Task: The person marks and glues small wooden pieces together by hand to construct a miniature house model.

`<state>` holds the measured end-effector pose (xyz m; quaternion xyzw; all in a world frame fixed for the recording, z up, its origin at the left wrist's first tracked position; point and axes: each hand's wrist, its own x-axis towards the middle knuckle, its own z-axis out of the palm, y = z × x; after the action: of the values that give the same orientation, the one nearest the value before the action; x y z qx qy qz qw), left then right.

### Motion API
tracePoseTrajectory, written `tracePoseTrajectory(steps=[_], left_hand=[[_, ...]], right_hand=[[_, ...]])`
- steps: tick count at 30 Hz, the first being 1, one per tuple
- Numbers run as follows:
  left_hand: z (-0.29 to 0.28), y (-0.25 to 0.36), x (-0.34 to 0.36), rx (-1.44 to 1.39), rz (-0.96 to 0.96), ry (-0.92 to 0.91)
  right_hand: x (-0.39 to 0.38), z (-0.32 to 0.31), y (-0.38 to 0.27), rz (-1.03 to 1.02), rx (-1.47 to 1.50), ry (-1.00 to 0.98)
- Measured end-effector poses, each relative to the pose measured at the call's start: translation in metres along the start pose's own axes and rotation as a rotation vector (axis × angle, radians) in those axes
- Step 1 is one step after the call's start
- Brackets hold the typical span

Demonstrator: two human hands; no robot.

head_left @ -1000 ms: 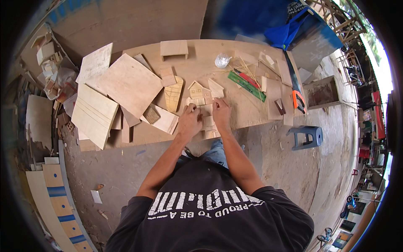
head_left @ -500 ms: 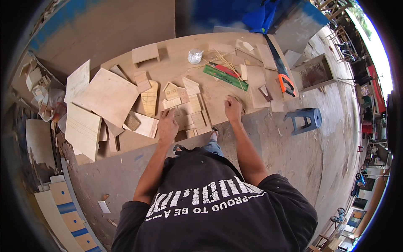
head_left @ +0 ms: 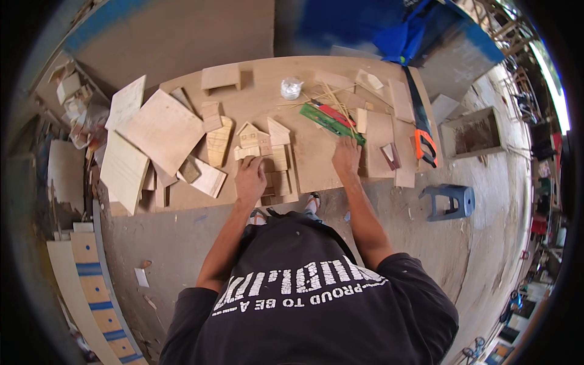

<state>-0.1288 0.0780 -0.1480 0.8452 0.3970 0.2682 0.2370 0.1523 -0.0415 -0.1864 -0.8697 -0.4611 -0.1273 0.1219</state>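
Left hand (head_left: 250,178) touches wooden house (head_left: 263,141), right hand (head_left: 347,158) beside green strip (head_left: 325,123).

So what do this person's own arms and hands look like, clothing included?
The left hand and right hand are both ungloved, with no watch or bracelet visible at the wrists. The forearms are uncovered. The black T-shirt has short black sleeves and large white lettering. Finer details, such as rings, are too small to tell.

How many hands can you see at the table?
2. The left hand is at the little wooden house pieces; the right hand is by the near end of the green strip. No others show.
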Motion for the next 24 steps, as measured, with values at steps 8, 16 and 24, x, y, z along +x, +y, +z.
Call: tracePoseTrajectory(steps=[8, 16, 24], left_hand=[[0.017, -0.027, -0.001, 0.060, 0.210, -0.068], [0.023, -0.039, -0.001, 0.112, 0.213, -0.127], [0.018, -0.035, -0.002, 0.234, 0.232, -0.185]], right_hand=[[0.001, -0.058, -0.081, 0.170, 1.301, -0.266], [-0.005, -0.028, -0.129, 0.262, 1.171, -0.299], [-0.029, 0.004, -0.152, 0.348, 1.378, -0.231]])
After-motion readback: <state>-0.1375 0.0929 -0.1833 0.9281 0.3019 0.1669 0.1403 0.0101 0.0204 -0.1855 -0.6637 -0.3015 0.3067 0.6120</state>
